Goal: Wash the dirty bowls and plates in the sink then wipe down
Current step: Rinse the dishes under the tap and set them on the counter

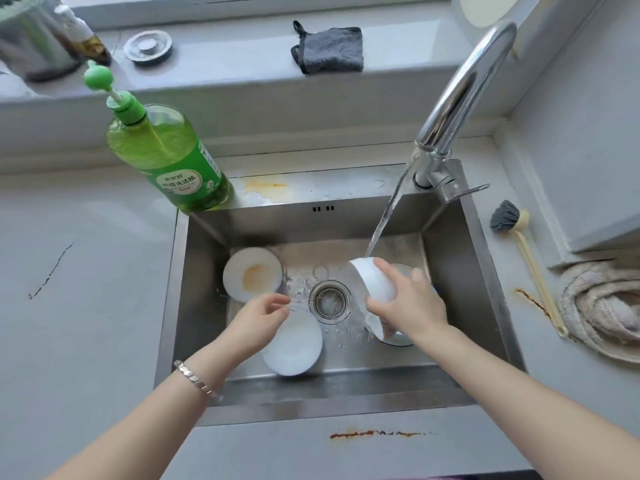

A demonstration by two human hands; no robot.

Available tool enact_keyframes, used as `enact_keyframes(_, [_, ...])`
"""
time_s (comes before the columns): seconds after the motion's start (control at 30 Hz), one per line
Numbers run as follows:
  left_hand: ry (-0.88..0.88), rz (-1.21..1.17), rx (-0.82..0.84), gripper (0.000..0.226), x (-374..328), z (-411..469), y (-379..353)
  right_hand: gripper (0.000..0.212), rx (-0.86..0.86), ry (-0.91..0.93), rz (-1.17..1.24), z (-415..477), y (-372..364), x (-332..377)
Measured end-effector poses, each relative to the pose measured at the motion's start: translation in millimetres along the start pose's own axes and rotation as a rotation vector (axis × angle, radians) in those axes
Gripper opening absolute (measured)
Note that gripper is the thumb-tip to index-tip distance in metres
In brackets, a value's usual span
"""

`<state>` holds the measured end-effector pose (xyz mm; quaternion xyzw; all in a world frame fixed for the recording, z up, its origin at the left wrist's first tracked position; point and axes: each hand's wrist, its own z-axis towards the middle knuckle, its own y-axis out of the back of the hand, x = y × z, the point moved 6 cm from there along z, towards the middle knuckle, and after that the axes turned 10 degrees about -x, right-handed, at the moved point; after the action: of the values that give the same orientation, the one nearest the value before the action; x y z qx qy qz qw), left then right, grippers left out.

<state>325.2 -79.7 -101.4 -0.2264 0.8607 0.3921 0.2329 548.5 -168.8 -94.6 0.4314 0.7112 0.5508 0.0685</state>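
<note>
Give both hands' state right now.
Left hand: open, loosely curled, holding nothing.
Right hand: grips the tilted white bowl under the water stream.

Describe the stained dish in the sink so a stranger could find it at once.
Start at the steel sink. Go to its back left corner, just below the green soap bottle: the stained dish sits there. Unlike the plain white bowl nearer you, it has an orange stain inside.

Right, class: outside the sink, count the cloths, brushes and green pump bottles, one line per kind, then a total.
Cloths: 2 (grey cloth, beige towel)
Brushes: 1 (dish brush)
Green pump bottles: 1 (soap bottle)
Total: 4
</note>
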Motion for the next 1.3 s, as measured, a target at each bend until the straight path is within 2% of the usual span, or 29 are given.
enact_keyframes(0.1, [0.043,0.02,0.031,0.02,33,-7,8,0.069,0.085,0.055,-0.199,-11,-19,7])
enact_keyframes(0.23, [0.065,0.021,0.012,0.025,59,-7,24,0.064,0.091,0.02,-0.348,-25,-28,3])
enact_keyframes(0.3, [0.071,0.0,-0.016,0.024,69,-3,30,0.062,0.116,-0.047,-0.215,-24,-35,-2])
enact_keyframes(0.47, [0.087,-0.032,-0.055,0.025,95,14,42,0.038,0.308,-0.271,0.387,-13,-96,10])
enact_keyframes(0.57, [0.101,-0.041,-0.051,0.022,108,24,43,0.033,0.414,-0.295,0.465,-7,-146,28])
enact_keyframes(0.73, [0.102,-0.011,-0.021,0.024,123,42,47,0.041,0.383,-0.184,0.277,7,-198,44])
enact_keyframes(0.93, [0.122,0.011,0.032,0.023,138,60,47,0.034,0.303,-0.161,0.149,15,-213,30])
enact_keyframes(1.03, [0.131,0.0,0.049,0.02,141,69,50,0.028,0.248,-0.079,-0.132,21,-207,33])
enact_keyframes(1.1, [0.127,-0.017,0.051,0.019,141,75,53,0.034,0.16,-0.012,-0.282,33,-201,49])
enact_keyframes(1.13, [0.123,-0.025,0.051,0.017,141,77,54,0.034,0.124,0.008,-0.255,42,-201,61])
enact_keyframes(1.2, [0.111,-0.036,0.052,0.015,142,81,55,0.034,0.136,-0.022,-0.044,61,-212,88])
enact_keyframes(1.3, [0.097,-0.055,0.061,0.016,144,86,52,0.055,0.229,-0.164,0.175,89,-242,120])
